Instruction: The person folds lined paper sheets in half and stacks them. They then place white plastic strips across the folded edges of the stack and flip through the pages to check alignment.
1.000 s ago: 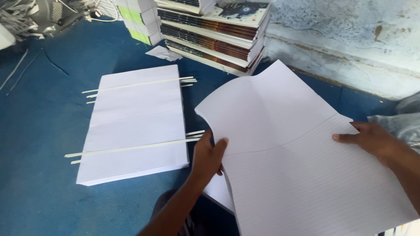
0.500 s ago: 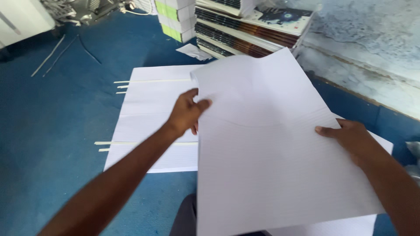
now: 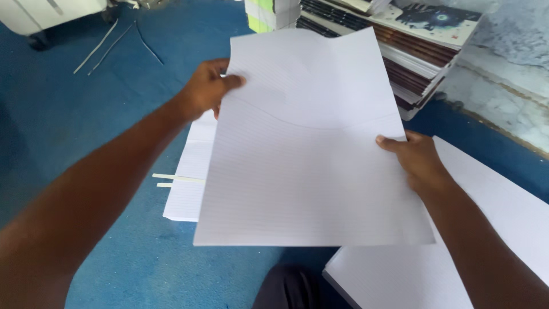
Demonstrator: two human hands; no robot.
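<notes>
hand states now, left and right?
Left hand: closed on the upper left edge of the large white ruled paper sheets.
Right hand: closed on their right edge.

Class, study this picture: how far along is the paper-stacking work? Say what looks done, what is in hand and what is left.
Done: a white ruled-paper stack with thin white strips lies on the blue floor. In hand: the left hand and right hand hold a bunch of large white ruled sheets. Left: the loose white sheet pile at right.
</notes>
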